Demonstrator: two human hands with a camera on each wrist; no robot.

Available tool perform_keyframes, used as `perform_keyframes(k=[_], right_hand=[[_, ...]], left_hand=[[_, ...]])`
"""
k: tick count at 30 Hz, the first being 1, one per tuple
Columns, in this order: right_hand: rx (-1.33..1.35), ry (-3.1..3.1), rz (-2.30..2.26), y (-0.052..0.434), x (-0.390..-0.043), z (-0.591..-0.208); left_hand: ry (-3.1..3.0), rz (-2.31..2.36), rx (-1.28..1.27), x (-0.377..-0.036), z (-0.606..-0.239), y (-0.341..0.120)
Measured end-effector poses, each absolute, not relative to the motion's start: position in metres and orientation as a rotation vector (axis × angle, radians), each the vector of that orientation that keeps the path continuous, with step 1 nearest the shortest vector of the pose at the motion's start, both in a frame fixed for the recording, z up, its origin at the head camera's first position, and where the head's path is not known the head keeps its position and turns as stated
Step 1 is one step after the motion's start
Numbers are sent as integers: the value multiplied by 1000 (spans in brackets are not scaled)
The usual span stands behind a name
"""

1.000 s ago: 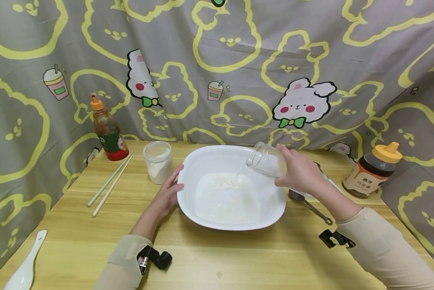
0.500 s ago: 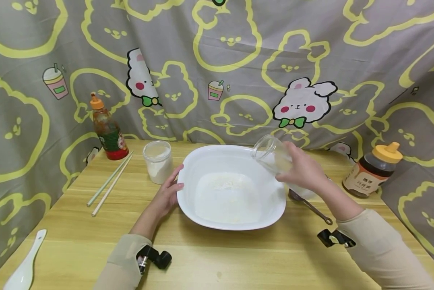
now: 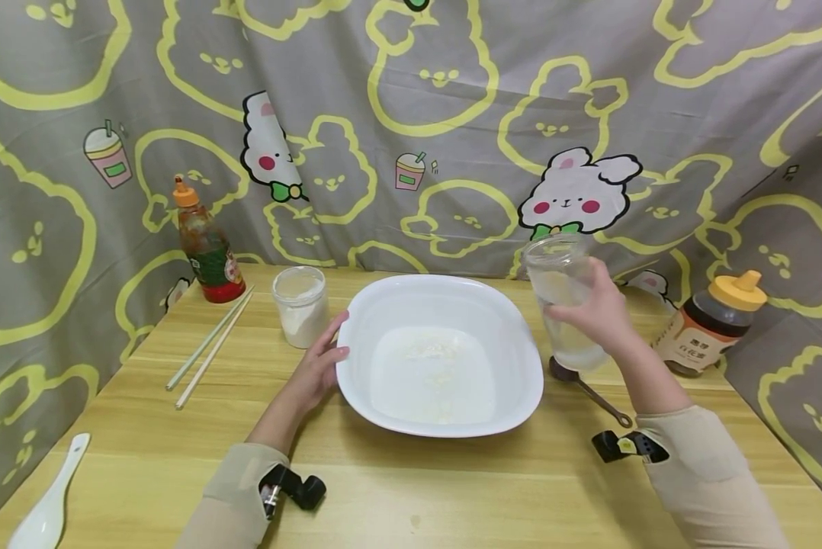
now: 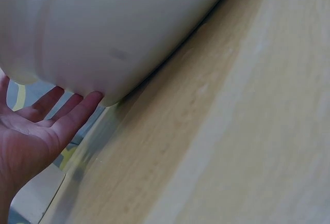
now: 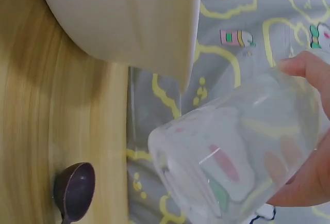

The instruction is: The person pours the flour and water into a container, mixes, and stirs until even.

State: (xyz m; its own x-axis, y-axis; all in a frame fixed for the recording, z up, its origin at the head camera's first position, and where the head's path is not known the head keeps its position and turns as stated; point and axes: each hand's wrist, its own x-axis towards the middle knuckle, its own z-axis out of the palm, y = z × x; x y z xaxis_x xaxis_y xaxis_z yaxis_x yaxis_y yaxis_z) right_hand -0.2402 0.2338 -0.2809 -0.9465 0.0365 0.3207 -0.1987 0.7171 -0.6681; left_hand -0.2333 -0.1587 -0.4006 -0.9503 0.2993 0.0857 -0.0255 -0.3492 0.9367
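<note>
A white basin (image 3: 445,297) stands mid-table, with pale clumps and cloudy whitish contents at its bottom. My left hand (image 3: 316,366) holds the basin's left rim, and in the left wrist view its fingertips (image 4: 93,97) touch the outer wall. To the right of the basin, my right hand (image 3: 599,309) grips a clear jar (image 3: 555,293) round its side. The jar is nearly upright, mouth up, and held above the table in the right wrist view. How much liquid it holds is hard to tell. A dark measuring spoon (image 3: 592,396) lies below the jar.
At the back left stand a jar of white powder (image 3: 303,316) and a red sauce bottle (image 3: 208,255), beside two chopsticks (image 3: 208,347). A white spoon (image 3: 50,496) lies front left. A honey bottle (image 3: 709,328) stands at the right, before a patterned curtain (image 3: 452,114).
My right hand has drawn the jar away to the right and turned it upright. The stream running from it into the basin has stopped. My left hand has stayed at the rim.
</note>
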Motion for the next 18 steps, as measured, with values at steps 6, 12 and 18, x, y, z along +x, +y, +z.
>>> perform_keyframes(k=[6,12,18], right_hand=[[-71,-2454,1225,242,-253,-293],[-186,-2289,1330,252,-276,-320],[-278,-2237,1356,255,-291,-343]], left_hand=[[1663,2403,375,-234,-400,-158],[1652,2409,402,-235,-401,-158],[1639,2418,384,-234,-403,-158]])
